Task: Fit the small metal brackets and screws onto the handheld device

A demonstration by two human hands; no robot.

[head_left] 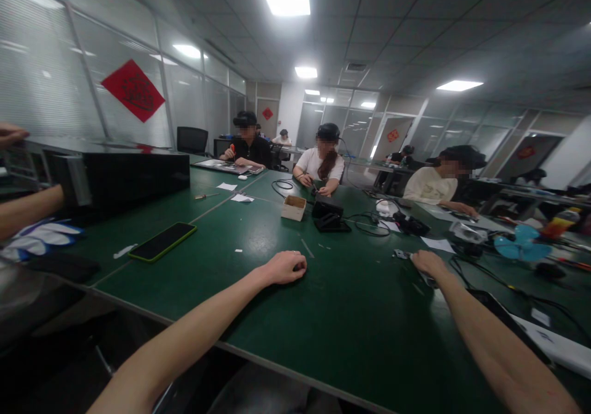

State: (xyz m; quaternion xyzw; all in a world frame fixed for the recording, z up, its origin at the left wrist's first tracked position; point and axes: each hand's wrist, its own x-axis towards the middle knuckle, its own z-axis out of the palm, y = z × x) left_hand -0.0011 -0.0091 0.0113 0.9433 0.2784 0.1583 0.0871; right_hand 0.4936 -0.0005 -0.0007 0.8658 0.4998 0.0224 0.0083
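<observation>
My left hand rests on the green table, its fingers curled in loosely, and I see nothing in it. Over to the right, my right hand is closed on a small metal part. One end of that part sticks out to the left of the fingers, and a greyish edge shows below them; the rest is hidden under the hand. Beyond my hands stand an open cardboard box and a black stand-like device.
A phone with a green edge and a large black case are at left, beside another person's arm. Cables, a blue fan and a white panel crowd the right. Several people sit across the table.
</observation>
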